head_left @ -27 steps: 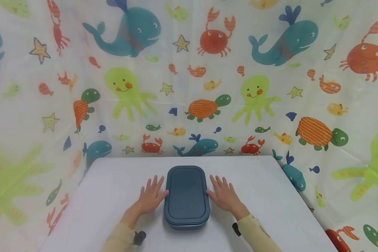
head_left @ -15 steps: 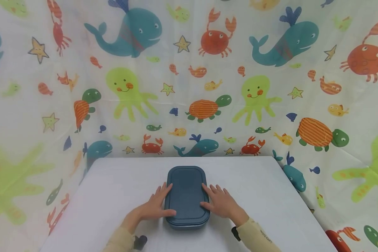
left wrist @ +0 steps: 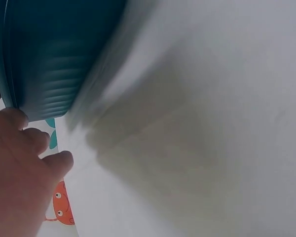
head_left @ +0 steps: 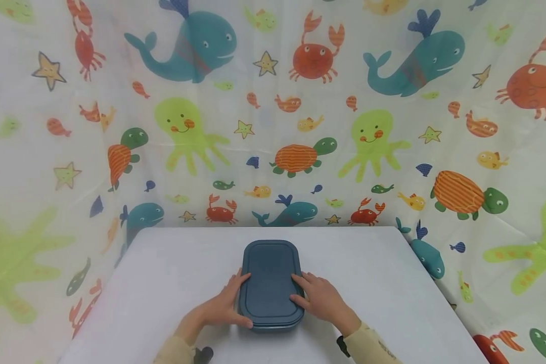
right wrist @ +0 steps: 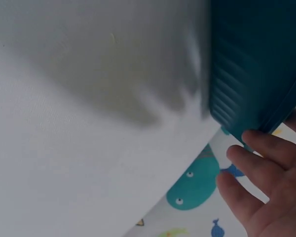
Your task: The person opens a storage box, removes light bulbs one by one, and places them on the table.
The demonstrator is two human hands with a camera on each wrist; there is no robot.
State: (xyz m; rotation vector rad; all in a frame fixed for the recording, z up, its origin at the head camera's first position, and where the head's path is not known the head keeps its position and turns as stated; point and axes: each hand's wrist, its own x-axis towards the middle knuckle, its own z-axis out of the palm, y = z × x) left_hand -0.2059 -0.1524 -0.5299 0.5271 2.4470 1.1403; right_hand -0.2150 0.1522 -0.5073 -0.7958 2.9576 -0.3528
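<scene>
A dark blue rectangular lidded box (head_left: 271, 283) with rounded corners stands on the white table, its long side pointing away from me. At its left edge is my left hand (head_left: 223, 306), index fingertip on the lid's rim and thumb at the near left corner. My right hand (head_left: 323, 299) touches the opposite edge, with index finger and thumb resting on the lid. In the left wrist view, fingertips (left wrist: 15, 117) meet the rim above the ribbed side wall (left wrist: 59, 84). In the right wrist view, loosely bent fingers (right wrist: 256, 163) lie beside the other wall (right wrist: 246, 74).
The white table (head_left: 177, 258) extends around the box on all sides. Behind it and along both sides hangs a white curtain (head_left: 236, 151) printed with sea animals. Beige sleeves and dark wrist straps show at the front.
Both hands have come inward from beside the box onto its rim. The left thumb has slid toward the near left corner, and the right fingers have drawn back slightly along the edge.
</scene>
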